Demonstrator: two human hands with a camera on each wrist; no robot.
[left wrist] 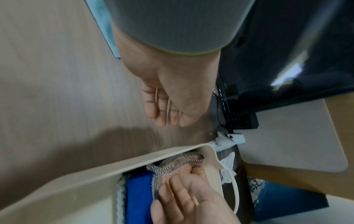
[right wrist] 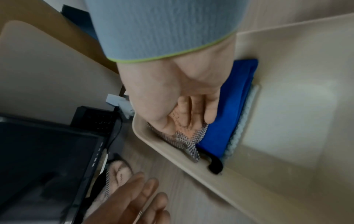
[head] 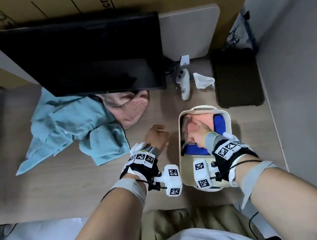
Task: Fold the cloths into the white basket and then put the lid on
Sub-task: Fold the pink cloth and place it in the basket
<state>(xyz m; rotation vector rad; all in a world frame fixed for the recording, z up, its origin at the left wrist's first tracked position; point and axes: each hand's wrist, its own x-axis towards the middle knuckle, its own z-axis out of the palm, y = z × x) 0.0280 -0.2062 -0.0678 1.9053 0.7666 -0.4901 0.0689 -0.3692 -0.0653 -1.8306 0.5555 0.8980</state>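
The white basket stands on the wooden table at centre right. Inside it lie a folded blue cloth and, on top, a pink cloth with a checkered edge. My right hand reaches into the basket and presses its fingers down on the pink cloth. Just left of the basket, my left hand hovers over bare table, its fingers loosely curled and holding nothing. A crumpled light blue cloth lies on the table to the left, partly over a second pink cloth.
A black monitor stands behind the loose cloths, overhanging them. A white controller, a crumpled white tissue and a black pad lie beyond the basket. A cream rounded panel leans at the back.
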